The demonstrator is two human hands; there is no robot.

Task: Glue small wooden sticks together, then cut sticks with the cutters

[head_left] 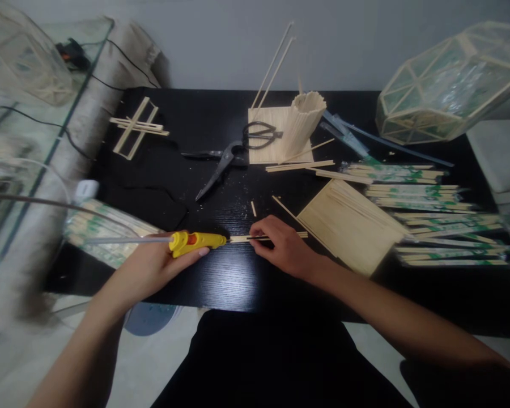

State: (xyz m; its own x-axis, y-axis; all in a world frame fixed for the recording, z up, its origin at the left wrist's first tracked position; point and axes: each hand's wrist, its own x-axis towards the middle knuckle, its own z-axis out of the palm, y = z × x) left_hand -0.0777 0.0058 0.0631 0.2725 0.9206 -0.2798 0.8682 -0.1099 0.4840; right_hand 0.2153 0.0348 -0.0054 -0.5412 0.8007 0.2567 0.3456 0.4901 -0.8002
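1. The fingers (261, 229) of the right hand (283, 246) are closed narrowly on thin pale bamboo sticks (242, 238), which are pinned flat on the black counter (221, 283).
2. A yellow plastic glue gun (195, 242) is gripped in the left hand (153, 269), its tip laid at the sticks' left end.
3. The sticks are judged light, stiff and easily snapped, so a hold away from the nozzle seems safest.
4. Both forearms are stretched forward with wrists low, the right beside a flat square panel of joined sticks (348, 224).
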